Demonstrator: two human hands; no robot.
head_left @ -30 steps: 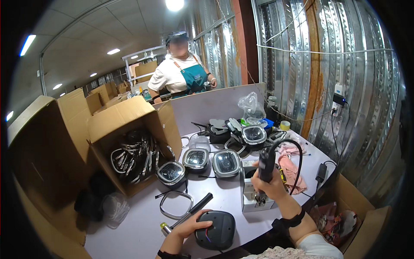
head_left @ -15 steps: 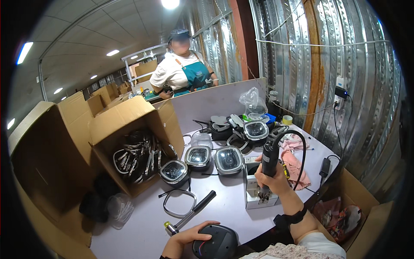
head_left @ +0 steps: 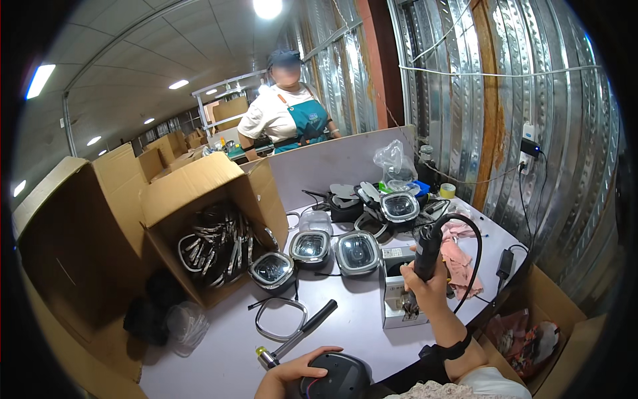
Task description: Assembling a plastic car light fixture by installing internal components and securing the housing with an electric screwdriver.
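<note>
While right hand grips black electric screwdriver at centre right, fingers wrapped tight round barrel, we note left hand cupped loosely over dark domed housing at bottom centre. Housing: smooth hard plastic, rounded, likely slippery, light; we judge rim best hold. Screwdriver stiff, cable trailing.

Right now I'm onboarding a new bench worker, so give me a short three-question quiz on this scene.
1. True or false: the right hand grips the black corded electric screwdriver upright.
2. Which hand rests on the black domed plastic housing? A left, B right.
3. Fill in: the open brown cardboard box holds grey ____ frames.

Key: 1 true. 2 A, the left hand. 3 ring.
</note>
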